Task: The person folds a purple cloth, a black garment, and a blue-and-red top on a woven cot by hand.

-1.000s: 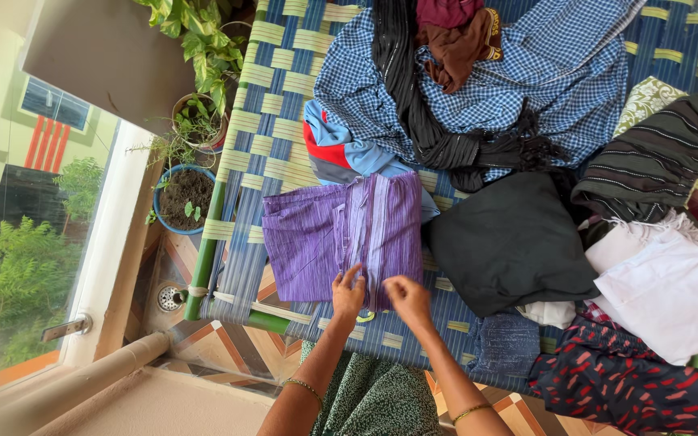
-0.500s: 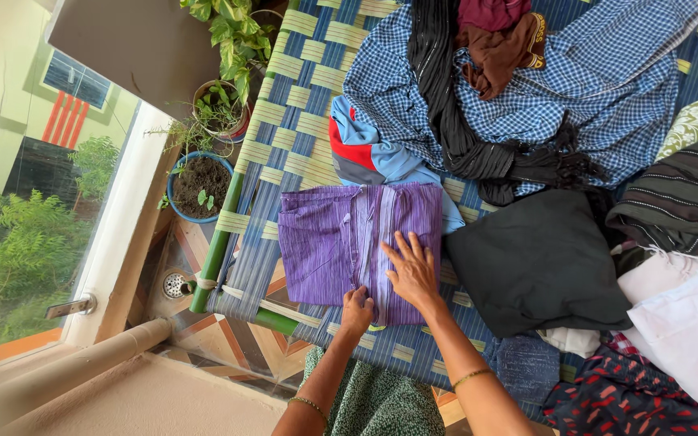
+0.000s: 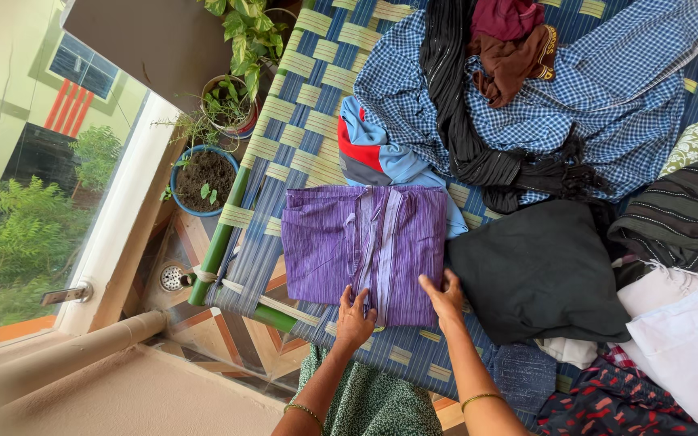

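- Woven blue-and-cream cot is seen beside potted plants.
- Folded purple garment is laid flat on it, near its front edge.
- Left hand and right hand are pressed flat on the garment's near edge, fingers spread, nothing gripped.
- Black cloth is lain just beside it.

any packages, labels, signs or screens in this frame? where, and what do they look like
None visible: no package, label, sign or screen.
Left hand and right hand rest on a folded purple striped cloth garment on the blue and cream woven cot, amid other clothes.
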